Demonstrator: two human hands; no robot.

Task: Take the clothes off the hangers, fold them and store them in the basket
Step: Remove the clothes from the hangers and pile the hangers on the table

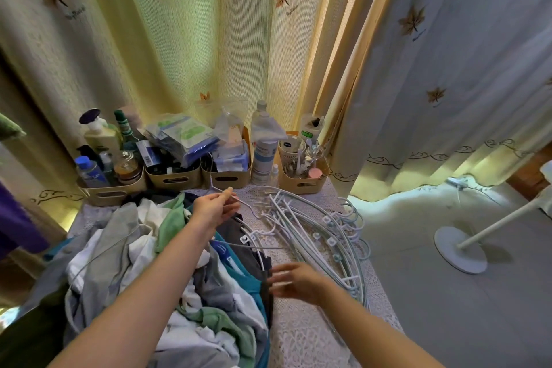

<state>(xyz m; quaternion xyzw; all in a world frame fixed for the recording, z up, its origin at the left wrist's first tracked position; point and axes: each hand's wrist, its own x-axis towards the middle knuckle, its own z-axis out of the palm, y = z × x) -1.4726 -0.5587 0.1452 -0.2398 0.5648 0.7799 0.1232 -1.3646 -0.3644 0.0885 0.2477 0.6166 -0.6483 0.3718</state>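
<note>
hanger [249, 207]: thin white wire, pinched between the thumb and curled fingers of your left hand [213, 207], held just above the far end of the clothes.
clothes [143, 248]: loose heap of grey, white, green and teal, on the left of the table [301, 334].
right hand [294, 279]: blurred, fingers straight and apart, holding nothing, at the dark edge of the heap; contact cannot be told.
bare hangers [313, 227]: white stack on the table's right side.
bins [176, 178]: row of bottles and packets behind.

Lace-covered table [301, 334] with clothes pile [143, 263], white hangers [313, 227], four tan bins [176, 178]
</note>
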